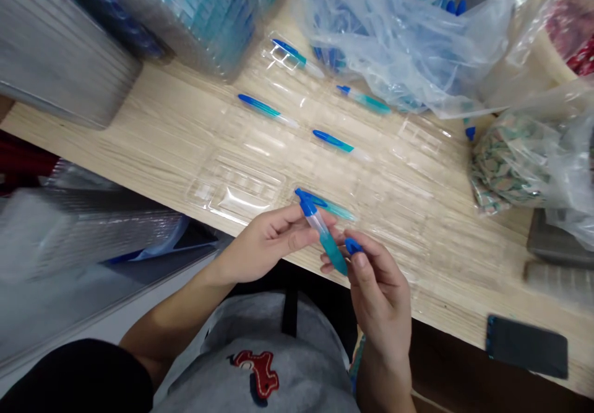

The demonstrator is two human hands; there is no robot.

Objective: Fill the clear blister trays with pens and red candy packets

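Observation:
Between the thumb and fingers of my left hand (pixel 278 237) is a pen (pixel 331 249) with a blue upper end, a pale translucent section and a teal lower barrel. It slants, blue end toward the upper left. My right hand (pixel 378 277) pinches a small blue pen cap (pixel 353 245), partly covered by the fingers, close beside the barrel. Just beyond my left fingertips, a blue and teal pen (pixel 334 208) lies in a clear plastic tray. Farther off, blue-capped pens (pixel 331 140) lie separately among more clear trays (pixel 245 193).
A plastic bag (pixel 399 48) of blue parts stands at the back, with a bag of small flat pieces (pixel 510 159) to its right. Stacked filled packs (pixel 199 17) and a grey bin (pixel 55 48) stand at left. A dark phone (pixel 526 346) lies near the front edge.

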